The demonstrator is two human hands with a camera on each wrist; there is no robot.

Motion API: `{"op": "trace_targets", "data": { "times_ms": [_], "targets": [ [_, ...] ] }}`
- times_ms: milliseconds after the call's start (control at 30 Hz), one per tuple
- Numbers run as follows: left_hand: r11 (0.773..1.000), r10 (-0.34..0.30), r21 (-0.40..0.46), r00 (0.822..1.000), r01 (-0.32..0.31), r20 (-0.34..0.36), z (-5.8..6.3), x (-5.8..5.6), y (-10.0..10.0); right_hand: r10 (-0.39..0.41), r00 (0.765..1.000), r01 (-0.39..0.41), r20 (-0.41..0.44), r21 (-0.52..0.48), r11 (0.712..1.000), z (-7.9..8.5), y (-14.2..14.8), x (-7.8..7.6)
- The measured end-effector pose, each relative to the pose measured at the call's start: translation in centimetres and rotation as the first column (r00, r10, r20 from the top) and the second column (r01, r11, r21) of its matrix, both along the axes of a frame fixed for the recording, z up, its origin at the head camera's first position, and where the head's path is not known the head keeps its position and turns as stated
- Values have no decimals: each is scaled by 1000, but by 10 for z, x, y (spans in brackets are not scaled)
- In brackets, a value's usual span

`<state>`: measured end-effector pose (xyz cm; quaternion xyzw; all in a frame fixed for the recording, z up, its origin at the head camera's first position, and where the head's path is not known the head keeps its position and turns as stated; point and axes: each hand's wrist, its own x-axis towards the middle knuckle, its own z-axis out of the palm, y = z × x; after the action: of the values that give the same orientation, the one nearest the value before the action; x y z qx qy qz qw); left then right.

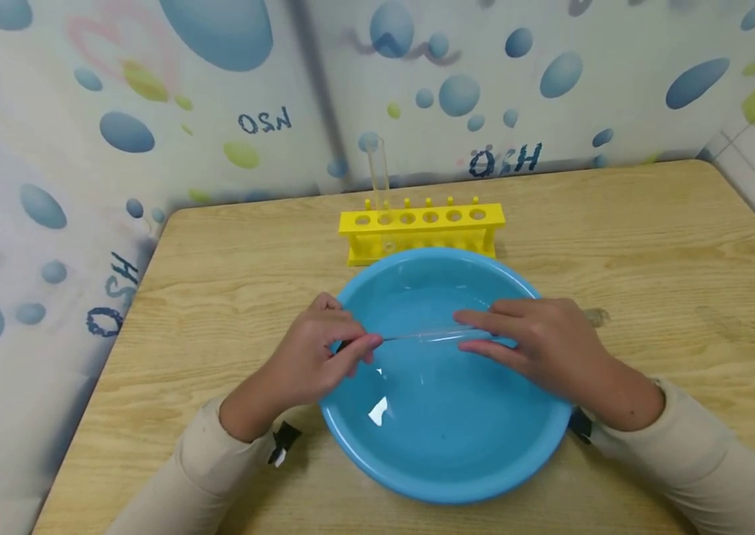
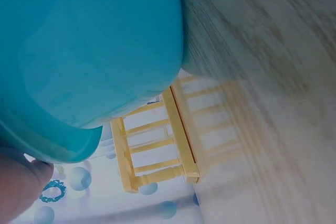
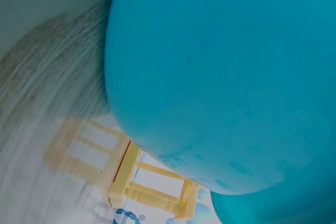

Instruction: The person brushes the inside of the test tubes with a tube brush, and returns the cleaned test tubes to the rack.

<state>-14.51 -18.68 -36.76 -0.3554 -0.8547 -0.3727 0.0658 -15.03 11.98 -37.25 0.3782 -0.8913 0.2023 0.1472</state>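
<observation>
A pale wood-grained table [image 1: 237, 297] stands against a white wall covering [image 1: 183, 156] printed with blue and green ovals. On it sits a round blue basin [image 1: 444, 494], bright glints inside, and just behind that a yellow rack [image 1: 441, 236] with 6 holes. A clear tube [image 1: 380, 174] stands in the 2nd hole from the left.

Over the basin, the right hand [image 1: 545, 334] holds a glass tube [image 1: 441, 336] sideways between thumb and fingers. The left hand [image 1: 324, 349] pinches a thin rod [image 1: 399, 337] that runs towards it; whether the rod's tip is inside, I cannot tell.

Only the head view shows the held tube and rod. The 2 wrist views show the basin's outer wall and the rack's reflection on the tabletop; the left wrist view also catches part of the left hand by the rim.

On the wall, H, 2 and O can be read at the right, in reversed order, and again, turned sideways, at the left.
</observation>
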Motion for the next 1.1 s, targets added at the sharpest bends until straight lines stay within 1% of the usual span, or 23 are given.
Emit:
{"op": "trace_targets", "data": {
  "times_ms": [200, 367, 467, 567, 700, 867, 967, 1100],
  "targets": [
    [1000, 3, 15, 1000, -3, 4, -2, 0, -6, 3, 1000, -3, 8, -1, 1000, 0, -1, -1],
    [999, 7, 45, 999, -8, 31, -5, 3, -13, -6, 1000, 5, 26, 15, 1000, 0, -1, 0],
    [997, 16, 70, 999, -19, 44, -5, 4, -19, -17, 1000, 16, 16, 21, 1000, 0, 0, 0],
    [996, 14, 91, 998, -20, 67, -3, 5, -26, -20, 1000, 20, 0, 15, 1000, 1, 0, 0],
    [993, -9, 118, 993, -5, 119, -1, 7, -35, -8, 1000, 8, -13, -6, 1000, 1, 0, 0],
    [992, -10, 125, 985, -12, 175, 3, 9, -44, -4, 1000, 3, -24, -22, 1000, 0, 0, -1],
    [993, -12, 120, 981, -11, 193, 4, 10, -50, -4, 1000, 3, -19, -22, 1000, 0, 0, 0],
    [992, -18, 127, 981, -7, 194, 5, 12, -56, 4, 1000, -4, -3, -32, 999, 2, 1, 1]
  ]
}}
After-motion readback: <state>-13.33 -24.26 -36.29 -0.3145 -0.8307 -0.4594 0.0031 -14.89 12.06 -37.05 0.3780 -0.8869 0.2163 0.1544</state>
